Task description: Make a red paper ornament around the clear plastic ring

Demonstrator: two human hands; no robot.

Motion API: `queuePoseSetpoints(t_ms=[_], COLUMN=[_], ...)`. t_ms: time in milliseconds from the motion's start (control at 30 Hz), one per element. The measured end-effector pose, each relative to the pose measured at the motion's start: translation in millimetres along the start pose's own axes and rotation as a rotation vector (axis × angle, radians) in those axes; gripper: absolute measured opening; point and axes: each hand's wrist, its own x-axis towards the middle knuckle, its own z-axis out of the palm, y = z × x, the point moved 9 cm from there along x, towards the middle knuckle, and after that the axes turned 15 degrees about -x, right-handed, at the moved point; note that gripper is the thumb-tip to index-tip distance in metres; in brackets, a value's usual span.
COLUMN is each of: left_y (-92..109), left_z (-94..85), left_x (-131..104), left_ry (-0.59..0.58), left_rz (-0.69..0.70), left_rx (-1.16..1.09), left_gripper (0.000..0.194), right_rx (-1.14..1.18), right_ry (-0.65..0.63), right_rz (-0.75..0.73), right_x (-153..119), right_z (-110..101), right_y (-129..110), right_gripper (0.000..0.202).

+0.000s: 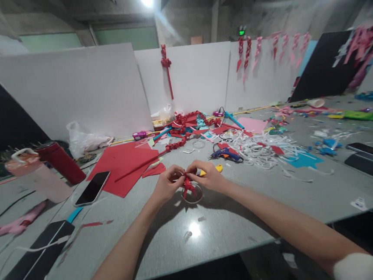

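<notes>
A small red folded piece [188,187] is pinched between my two hands above the grey table, close in front of me. My left hand [169,183] grips its upper left side, thumb and fingers together. From the right, my right hand [208,176] holds the same piece with its fingertips. Pointed red strips hang down from it over a clear round ring or roll [196,199] on the table. Beside my right hand lies a yellow tool [219,168], partly hidden by the hand. The exact folds between the fingertips are too small to tell.
Red sheets [123,163], a phone [93,188], a pink bottle [41,176] and a red tumbler [62,162] stand or lie leftward. A blue glue gun [226,154] and white paper strips [262,148] lie to the right. White panels [191,80] rise behind.
</notes>
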Motion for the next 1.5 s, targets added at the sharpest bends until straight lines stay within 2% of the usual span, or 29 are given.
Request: queuePoseSetpoints(t_ms=[167, 267, 367, 467, 700, 833, 933, 1033, 1167, 1333, 1500], left_y=[1.2, 3.8, 3.6, 2.5, -2.6, -1.2, -0.8, -3.1, -8.5, -8.7, -9.8], left_z=[0.3, 3.3, 11.2, 18.2, 21.4, 22.9, 20.5, 17.3, 14.5, 12.8, 11.8], left_x=[0.7, 0.4, -2.1, -5.2, -6.6, -5.6, -4.1, -3.4, -4.8, -7.8, -6.7], left_ry=[0.028, 0.039, -0.004, -0.042, 0.022, 0.021, 0.04, 0.062, 0.053, 0.02, 0.076], left_rz=[0.011, 0.004, -0.046, -0.078, -0.112, -0.103, -0.085, -0.079, -0.108, -0.114, -0.081], left_rx=[0.021, -0.071, -0.16, -0.171, -0.169, -0.173, -0.15, -0.13, -0.146, -0.204, -0.152], left_gripper=[0.026, 0.03, 0.04, 0.046, 0.048, 0.042, 0.037, 0.035, 0.041, 0.048, 0.054], right_rx=[-0.169, -0.195, -0.177, -0.179, -0.193, -0.209, -0.234, -0.252, -0.283, -0.305, -0.29], right_ry=[0.076, 0.184, 0.279, 0.318, 0.301, 0.278, 0.259, 0.2, 0.159, 0.214, 0.224], right_rz=[-0.113, -0.044, 0.053, 0.108, 0.134, 0.077, 0.029, -0.024, -0.072, -0.071, -0.015], right_x=[-4.3, -6.2, -7.8, -8.4, -8.7, -7.4, -6.6, -5.5, -4.4, -3.6, -3.8], right_z=[-2.1, -9.5, -17.2, -20.3, -16.8, -14.2, -13.2, -9.3, -8.0, -14.3, -15.3], right_y=[-10.7, -9.1, -3.5, 0.9, 5.0, 1.4, 0.3, 0.7, 0.0, -5.1, -7.2], right_gripper=[0.013, 0.012, 0.013, 0.013, 0.012, 0.01, 0.017, 0.019, 0.018, 0.016, 0.016])
